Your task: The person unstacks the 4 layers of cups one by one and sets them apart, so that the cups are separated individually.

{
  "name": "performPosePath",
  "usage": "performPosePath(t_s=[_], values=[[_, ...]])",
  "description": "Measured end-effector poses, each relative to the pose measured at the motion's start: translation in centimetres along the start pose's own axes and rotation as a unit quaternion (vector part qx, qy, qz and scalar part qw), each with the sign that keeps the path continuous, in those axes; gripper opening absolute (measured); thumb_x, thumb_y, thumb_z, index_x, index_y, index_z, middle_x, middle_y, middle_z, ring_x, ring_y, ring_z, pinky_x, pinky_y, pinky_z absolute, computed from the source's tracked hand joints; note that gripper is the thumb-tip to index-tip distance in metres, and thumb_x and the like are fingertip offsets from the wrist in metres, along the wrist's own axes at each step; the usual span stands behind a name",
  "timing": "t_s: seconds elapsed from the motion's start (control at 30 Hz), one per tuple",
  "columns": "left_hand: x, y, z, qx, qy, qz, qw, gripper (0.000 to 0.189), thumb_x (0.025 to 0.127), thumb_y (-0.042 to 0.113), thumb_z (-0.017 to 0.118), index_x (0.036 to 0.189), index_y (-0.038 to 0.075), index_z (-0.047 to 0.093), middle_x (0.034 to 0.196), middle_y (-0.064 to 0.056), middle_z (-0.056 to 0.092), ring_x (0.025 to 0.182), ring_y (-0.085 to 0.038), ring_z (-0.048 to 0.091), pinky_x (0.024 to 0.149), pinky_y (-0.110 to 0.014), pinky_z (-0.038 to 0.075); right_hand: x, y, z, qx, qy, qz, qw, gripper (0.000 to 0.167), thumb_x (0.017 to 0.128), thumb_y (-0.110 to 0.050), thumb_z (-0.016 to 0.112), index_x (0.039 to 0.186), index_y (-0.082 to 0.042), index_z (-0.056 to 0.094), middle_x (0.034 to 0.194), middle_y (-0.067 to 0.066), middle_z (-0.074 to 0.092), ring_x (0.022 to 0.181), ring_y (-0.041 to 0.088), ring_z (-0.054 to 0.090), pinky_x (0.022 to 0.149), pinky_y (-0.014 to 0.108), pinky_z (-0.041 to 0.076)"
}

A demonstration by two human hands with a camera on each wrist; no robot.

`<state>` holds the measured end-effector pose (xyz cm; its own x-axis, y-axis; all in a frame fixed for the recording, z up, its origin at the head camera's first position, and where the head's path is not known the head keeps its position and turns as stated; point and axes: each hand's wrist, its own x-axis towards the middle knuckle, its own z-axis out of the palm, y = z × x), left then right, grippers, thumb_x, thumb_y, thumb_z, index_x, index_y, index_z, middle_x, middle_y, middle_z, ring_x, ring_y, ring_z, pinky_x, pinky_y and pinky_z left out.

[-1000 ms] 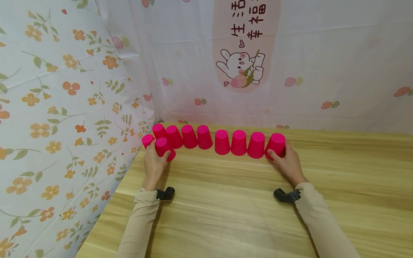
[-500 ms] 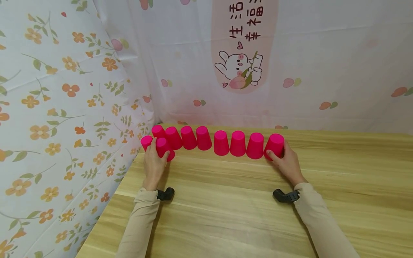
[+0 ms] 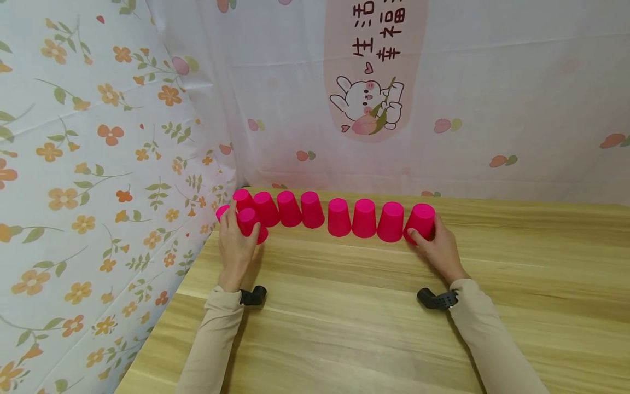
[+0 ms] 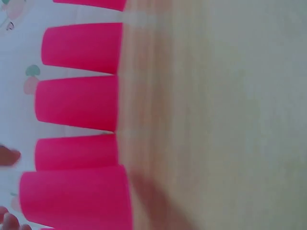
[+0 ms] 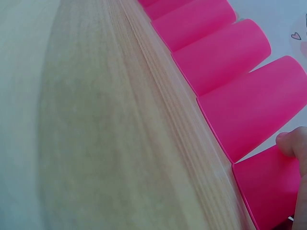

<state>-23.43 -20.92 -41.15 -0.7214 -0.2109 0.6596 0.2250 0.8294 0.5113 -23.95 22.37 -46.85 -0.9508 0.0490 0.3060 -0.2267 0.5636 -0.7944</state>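
Observation:
Pink cups stand upside down in a curved row on the table. At the right end, my right hand point(image 3: 441, 249) grips the last cup point(image 3: 421, 218), thumb on its near side; the right wrist view shows the thumb point(image 5: 292, 141) lying against the cup wall. My left hand point(image 3: 236, 246) is spread about the nearest left cup point(image 3: 248, 219), partly covering it. In the left wrist view its thumb point(image 4: 7, 156) and fingertips point(image 4: 9, 221) appear off that cup's wall point(image 4: 74, 196). Another cup point(image 3: 222, 211) sits mostly hidden behind the left fingers.
Several more pink cups point(image 3: 364, 219) fill the row between the hands, with a small gap near its middle. The wooden table point(image 3: 334, 306) extends toward me. A floral cloth point(image 3: 98, 191) hangs at the left and a printed curtain point(image 3: 275, 109) at the back.
My left hand has loosened and risen slightly, its fingers reaching higher past the near left cup. The right hand and the cups have stayed in place.

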Motion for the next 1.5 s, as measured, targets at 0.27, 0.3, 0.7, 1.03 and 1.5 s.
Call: performPosePath(t_s=[0.27, 0.3, 0.7, 1.03, 1.5], values=[[0.5, 2.5, 0.2, -0.079, 0.015, 0.08, 0.9935, 0.071, 0.076, 0.016, 0.075, 0.135, 0.0, 0.039, 0.114, -0.02, 0.055, 0.073, -0.029, 0.05, 0.061, -0.039, 0.045, 0.1, 0.1, -0.3, 0.004, 0.003, -0.003, 1.0, 0.055, 0.089, -0.03, 0.062, 0.129, 0.001, 0.039, 0.112, 0.024, 0.056, 0.099, 0.037, 0.055, 0.084, 0.052, 0.045], [0.5, 3.0, 0.3, -0.089, 0.011, 0.088, 0.992, 0.068, 0.076, 0.015, 0.075, 0.133, -0.002, 0.041, 0.113, -0.021, 0.055, 0.073, -0.029, 0.05, 0.06, -0.039, 0.045, 0.1, 0.1, -0.3, 0.004, 0.004, -0.004, 1.0, 0.055, 0.089, -0.03, 0.062, 0.129, 0.001, 0.039, 0.112, 0.024, 0.056, 0.099, 0.037, 0.055, 0.084, 0.052, 0.045], [0.4, 7.9, 4.1, -0.17, -0.069, 0.147, 0.972, 0.049, 0.076, 0.021, 0.076, 0.113, -0.005, 0.058, 0.099, -0.019, 0.06, 0.079, -0.032, 0.054, 0.066, -0.044, 0.049, 0.1, -0.1, -0.8, 0.01, 0.006, -0.009, 0.9999, 0.056, 0.089, -0.029, 0.062, 0.129, 0.002, 0.038, 0.113, 0.024, 0.055, 0.099, 0.039, 0.055, 0.083, 0.052, 0.045], [0.4, 9.9, 7.0, -0.18, -0.202, 0.133, 0.9534, 0.057, 0.079, 0.027, 0.073, 0.124, -0.002, 0.053, 0.12, -0.019, 0.056, 0.106, -0.034, 0.053, 0.085, -0.047, 0.047, 0.3, 0.2, -0.3, 0.0, 0.006, -0.015, 0.9999, 0.056, 0.088, -0.029, 0.063, 0.129, 0.002, 0.039, 0.111, 0.025, 0.056, 0.096, 0.038, 0.056, 0.081, 0.052, 0.046], [-0.1, 10.8, 9.3, -0.12, -0.268, 0.085, 0.9521, 0.054, 0.084, 0.017, 0.068, 0.128, -0.007, 0.048, 0.107, -0.02, 0.061, 0.097, -0.035, 0.058, 0.082, -0.043, 0.048, -0.1, 0.3, -0.1, 0.002, 0.006, -0.002, 1.0, 0.055, 0.089, -0.031, 0.062, 0.128, 0.0, 0.04, 0.111, 0.023, 0.056, 0.097, 0.037, 0.056, 0.082, 0.051, 0.046]])
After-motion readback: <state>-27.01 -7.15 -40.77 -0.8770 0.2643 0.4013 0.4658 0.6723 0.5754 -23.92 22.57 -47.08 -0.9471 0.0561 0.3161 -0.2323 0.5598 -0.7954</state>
